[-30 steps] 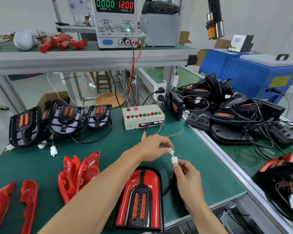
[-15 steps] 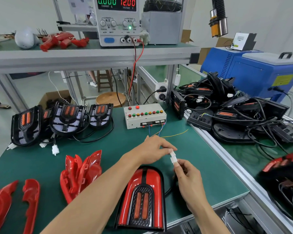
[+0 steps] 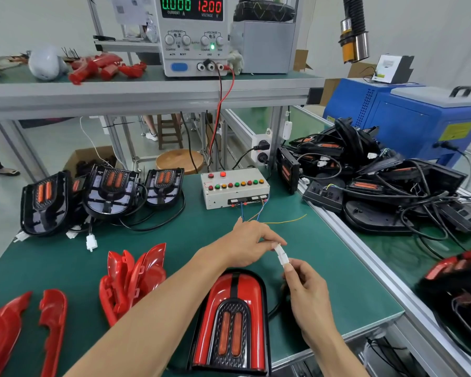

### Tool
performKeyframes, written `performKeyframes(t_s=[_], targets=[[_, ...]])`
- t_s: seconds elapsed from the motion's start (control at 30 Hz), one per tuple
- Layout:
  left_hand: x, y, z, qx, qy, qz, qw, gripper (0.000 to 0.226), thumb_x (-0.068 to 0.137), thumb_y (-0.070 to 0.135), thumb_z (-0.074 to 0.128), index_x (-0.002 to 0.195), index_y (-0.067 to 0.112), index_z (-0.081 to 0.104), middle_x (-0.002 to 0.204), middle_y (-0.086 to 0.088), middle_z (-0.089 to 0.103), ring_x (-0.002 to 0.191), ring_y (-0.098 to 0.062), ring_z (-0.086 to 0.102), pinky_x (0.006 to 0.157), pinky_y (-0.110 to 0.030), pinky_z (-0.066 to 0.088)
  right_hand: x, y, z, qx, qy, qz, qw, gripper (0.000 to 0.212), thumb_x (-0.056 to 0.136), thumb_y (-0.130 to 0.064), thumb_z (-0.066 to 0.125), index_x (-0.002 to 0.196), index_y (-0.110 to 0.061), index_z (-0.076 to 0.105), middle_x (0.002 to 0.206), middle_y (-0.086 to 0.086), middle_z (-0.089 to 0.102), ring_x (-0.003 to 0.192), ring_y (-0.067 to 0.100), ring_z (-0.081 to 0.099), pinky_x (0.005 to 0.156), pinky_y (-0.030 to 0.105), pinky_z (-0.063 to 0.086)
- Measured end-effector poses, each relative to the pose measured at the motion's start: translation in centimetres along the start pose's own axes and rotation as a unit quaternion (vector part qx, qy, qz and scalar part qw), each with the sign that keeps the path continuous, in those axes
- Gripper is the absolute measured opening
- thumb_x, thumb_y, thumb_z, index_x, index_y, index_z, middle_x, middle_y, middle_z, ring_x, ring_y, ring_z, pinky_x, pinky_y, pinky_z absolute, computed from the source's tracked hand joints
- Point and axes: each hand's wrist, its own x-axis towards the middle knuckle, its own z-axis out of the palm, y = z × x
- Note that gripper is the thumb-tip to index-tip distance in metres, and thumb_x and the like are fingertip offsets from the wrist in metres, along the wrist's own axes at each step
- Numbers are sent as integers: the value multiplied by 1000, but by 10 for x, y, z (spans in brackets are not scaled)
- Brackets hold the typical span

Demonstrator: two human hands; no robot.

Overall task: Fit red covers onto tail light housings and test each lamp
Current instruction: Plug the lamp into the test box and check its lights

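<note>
Step in hand looks like the test hookup: a covered lamp (image 3: 233,319), its glossy red cover already seated on the black housing, lies flat at the near edge of the green matted bench (image 3: 324,268), rounded end pointing away. Left hand (image 3: 249,244) pinches one white plastic connector half at its fingertips; right hand (image 3: 306,288) pinches the other half, and the two white pieces (image 3: 281,255) meet or nearly meet between them (whether they are fully latched I cannot tell). Thin blue and yellow leads run back from near the left hand toward the grey tester box (image 3: 234,190), a boxy metal case with a row of red, green and amber buttons. Supply (image 3: 192,34) on the shelf reads zero current, twelve volts. Next move, by my reading: press the halves home, then work the tester buttons and watch the orange ribbed lenses. Loose red covers (image 3: 132,278) are shiny, curved, thin-walled moulded shells; uncovered black housings (image 3: 109,191) trail black cables.
</note>
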Motion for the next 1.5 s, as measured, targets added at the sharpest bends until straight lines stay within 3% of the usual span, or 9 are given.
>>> performKeyframes(t_s=[0.2, 0.33, 0.53, 0.63, 0.7, 0.83, 1.07, 1.33, 1.5], targets=[[-2, 2, 2, 14, -17, 11, 1000, 27, 106, 23, 55, 124, 28, 74, 118, 6, 68, 123, -13, 53, 116, -38, 8, 1, 0, 0, -10, -1, 15, 1000, 19, 102, -20, 58, 90, -27, 71, 66, -8, 63, 55, 5, 50, 52, 18, 41], [-2, -1, 1, 19, -37, 14, 999, 31, 104, 17, 56, 129, 28, 71, 121, 7, 67, 126, -13, 52, 120, -43, 4, 3, 1, 1, -10, -5, 24, 1000, 20, 102, -20, 59, 90, -26, 73, 65, -8, 61, 58, 9, 48, 57, 30, 40], [1, -2, -9, 221, -61, 111, 967, 26, 98, 20, 62, 119, 30, 73, 105, 13, 71, 114, -11, 61, 121, -49, -17, 3, 1, 1, -25, -13, 26, 999, 23, 102, -25, 58, 89, -39, 72, 63, -9, 60, 57, 7, 46, 57, 26, 40], [8, 2, -14, 355, -75, 178, 915, 13, 99, 29, 59, 99, 23, 71, 98, 8, 75, 103, -17, 67, 126, -43, -6, 3, 1, 0, -39, -15, 29, 999, 23, 102, -26, 58, 88, -38, 72, 61, -10, 59, 55, 6, 45, 54, 20, 39], [12, 6, -16, 391, -97, 190, 895, 17, 99, 31, 60, 104, 20, 73, 102, 3, 76, 105, -23, 67, 126, -42, 12, 3, 1, 0, -53, -12, 27, 998, 21, 102, -25, 58, 88, -33, 72, 60, -10, 60, 53, 4, 45, 52, 15, 39], [15, 11, -20, 411, -148, 171, 883, 22, 98, 29, 61, 109, 15, 74, 100, -8, 75, 101, -32, 65, 104, -46, 47, 2, -1, -1, -84, -16, 27, 996, 18, 101, -25, 58, 90, -32, 70, 63, -15, 63, 53, 1, 48, 54, 11, 41], [15, 8, -17, 392, -158, 205, 883, 23, 100, 30, 60, 99, 10, 72, 86, -12, 71, 88, -36, 63, 92, -46, 50, 0, -3, -1, -80, -23, 25, 996, 20, 101, -23, 59, 88, -32, 72, 62, -13, 62, 53, 0, 46, 53, 12, 40], [10, -4, -12, 359, -157, 222, 893, 27, 101, 28, 61, 102, 4, 73, 91, -18, 73, 92, -40, 61, 101, -48, 46, -2, -3, -1, -75, -35, 22, 996, 21, 100, -18, 61, 92, -31, 75, 64, -13, 65, 54, 0, 48, 53, 11, 39], [10, -5, -11, 358, -142, 233, 893, 27, 101, 30, 61, 98, 6, 72, 86, -16, 71, 88, -39, 62, 87, -48, 48, -3, -2, -2, -61, -29, 23, 997, 26, 100, -21, 60, 90, -42, 74, 64, -9, 65, 54, 2, 46, 51, 12, 38]])
